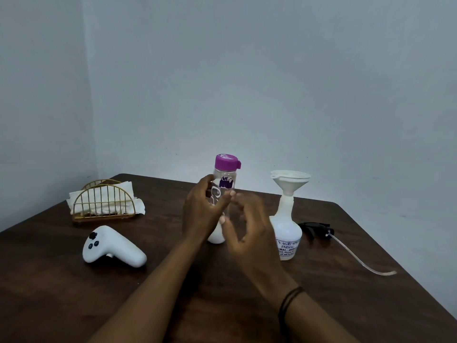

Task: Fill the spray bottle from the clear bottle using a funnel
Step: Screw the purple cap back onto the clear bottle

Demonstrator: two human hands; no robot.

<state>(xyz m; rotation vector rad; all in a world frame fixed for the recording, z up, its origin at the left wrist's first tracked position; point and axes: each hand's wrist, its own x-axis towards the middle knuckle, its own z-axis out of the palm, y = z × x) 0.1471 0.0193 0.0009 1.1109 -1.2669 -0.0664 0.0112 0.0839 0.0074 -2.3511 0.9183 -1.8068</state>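
A clear bottle with a purple cap stands upright on the dark wooden table. My left hand grips its body from the left, fingers curled round it. My right hand hovers just right of the bottle, blurred, fingers loosely spread and holding nothing. A white spray bottle stands to the right with a white funnel seated in its open neck. The black spray head with its clear dip tube lies on the table behind it.
A white hand controller lies at the left. Behind it stands a gold wire napkin holder with white napkins. Pale walls meet in a corner behind the table. The table's right edge runs diagonally toward me.
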